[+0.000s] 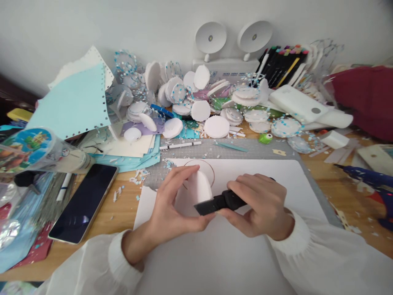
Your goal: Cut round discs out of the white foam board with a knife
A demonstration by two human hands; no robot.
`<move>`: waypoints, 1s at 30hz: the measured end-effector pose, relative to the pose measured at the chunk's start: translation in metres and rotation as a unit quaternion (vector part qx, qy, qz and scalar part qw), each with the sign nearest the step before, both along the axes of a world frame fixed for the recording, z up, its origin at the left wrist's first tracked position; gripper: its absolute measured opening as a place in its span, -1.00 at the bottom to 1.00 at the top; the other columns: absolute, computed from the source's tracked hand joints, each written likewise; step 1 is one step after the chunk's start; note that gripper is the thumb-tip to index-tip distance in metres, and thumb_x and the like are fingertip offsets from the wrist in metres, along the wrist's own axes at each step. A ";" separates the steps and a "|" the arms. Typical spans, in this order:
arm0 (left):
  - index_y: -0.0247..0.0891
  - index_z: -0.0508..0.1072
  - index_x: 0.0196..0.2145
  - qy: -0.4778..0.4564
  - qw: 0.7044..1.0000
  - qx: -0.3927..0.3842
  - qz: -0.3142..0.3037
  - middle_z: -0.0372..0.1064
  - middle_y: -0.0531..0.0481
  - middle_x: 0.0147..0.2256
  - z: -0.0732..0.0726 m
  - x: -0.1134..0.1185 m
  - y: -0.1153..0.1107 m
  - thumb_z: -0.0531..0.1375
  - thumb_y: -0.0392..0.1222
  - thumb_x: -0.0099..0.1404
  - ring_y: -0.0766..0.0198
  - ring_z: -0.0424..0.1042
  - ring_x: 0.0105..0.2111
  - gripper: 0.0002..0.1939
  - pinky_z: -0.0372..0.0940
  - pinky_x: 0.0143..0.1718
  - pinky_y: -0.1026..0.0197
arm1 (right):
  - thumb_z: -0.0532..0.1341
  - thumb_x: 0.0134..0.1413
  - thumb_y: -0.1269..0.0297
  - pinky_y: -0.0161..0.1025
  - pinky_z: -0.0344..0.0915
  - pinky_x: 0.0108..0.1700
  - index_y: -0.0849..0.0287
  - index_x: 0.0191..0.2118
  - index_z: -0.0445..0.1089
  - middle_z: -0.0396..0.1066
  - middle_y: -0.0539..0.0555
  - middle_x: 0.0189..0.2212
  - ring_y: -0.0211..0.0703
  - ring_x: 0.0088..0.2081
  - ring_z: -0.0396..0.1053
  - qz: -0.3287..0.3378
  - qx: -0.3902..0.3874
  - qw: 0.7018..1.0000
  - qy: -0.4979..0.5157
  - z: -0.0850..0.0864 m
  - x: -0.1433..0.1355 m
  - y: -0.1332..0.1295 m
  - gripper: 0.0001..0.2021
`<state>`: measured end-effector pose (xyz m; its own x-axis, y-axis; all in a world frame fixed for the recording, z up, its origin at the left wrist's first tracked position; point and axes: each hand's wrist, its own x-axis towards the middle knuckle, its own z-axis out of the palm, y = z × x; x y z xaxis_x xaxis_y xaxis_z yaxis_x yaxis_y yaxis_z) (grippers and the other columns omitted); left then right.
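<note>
Black and glossy, a slim smartphone (84,203) is laid near the left edge of the wooden surface (123,213). Toward the centre, a white, rounded foam piece (199,184) is grasped, tilted, between thumb and fingers of the left hand (164,200), above a large white paper sheet (301,192). Against its lower end, a black-bladed utility knife (225,200) is held, gripped by the right hand (258,200). White foam discs (201,110) are heaped along the back edge, apparently already shaped; the held piece is judged partly worked, though how much trimming is left cannot be told. By the right edge, a dark-blue plastic glue gun (368,176) is set.
</note>
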<state>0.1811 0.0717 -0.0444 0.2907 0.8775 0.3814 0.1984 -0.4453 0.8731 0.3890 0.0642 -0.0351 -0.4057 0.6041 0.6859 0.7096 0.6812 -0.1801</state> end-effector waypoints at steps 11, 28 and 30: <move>-0.16 0.32 0.11 -0.011 1.000 0.019 -0.008 0.29 -0.19 -0.05 0.002 -0.002 0.000 0.36 -0.24 -0.10 0.01 0.29 -0.04 -0.24 0.33 -0.09 -0.01 | 0.09 0.18 -0.03 -0.22 0.10 -0.53 0.18 -0.37 0.31 0.29 0.01 -0.66 -0.20 -0.62 0.24 -0.003 0.013 1.000 -0.006 -0.001 0.004 0.001 -0.65; -0.15 0.32 0.09 0.006 1.000 -0.004 -0.004 0.28 -0.17 -0.04 0.000 0.001 -0.004 0.34 -0.26 -0.07 0.04 0.32 -0.03 -0.29 0.37 -0.05 -0.01 | 0.11 0.15 -0.02 -0.25 0.11 -0.51 0.21 -0.44 0.35 0.30 0.00 -0.66 -0.23 -0.59 0.23 0.004 0.003 1.000 -0.008 0.002 -0.002 0.000 -0.63; -0.14 0.32 0.09 -0.009 1.000 -0.013 -0.013 0.26 -0.15 -0.05 0.000 0.000 -0.004 0.34 -0.24 -0.07 0.05 0.32 -0.05 -0.29 0.37 -0.06 0.01 | 0.14 0.13 -0.01 -0.24 0.12 -0.51 0.20 -0.44 0.34 0.30 0.00 -0.66 -0.22 -0.60 0.24 -0.003 0.004 1.000 -0.008 0.001 0.002 0.002 -0.65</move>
<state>0.1811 0.0677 -0.0441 0.3074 0.8791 0.3642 0.1701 -0.4274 0.8879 0.3907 0.0658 -0.0344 -0.4128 0.6007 0.6847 0.7161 0.6785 -0.1636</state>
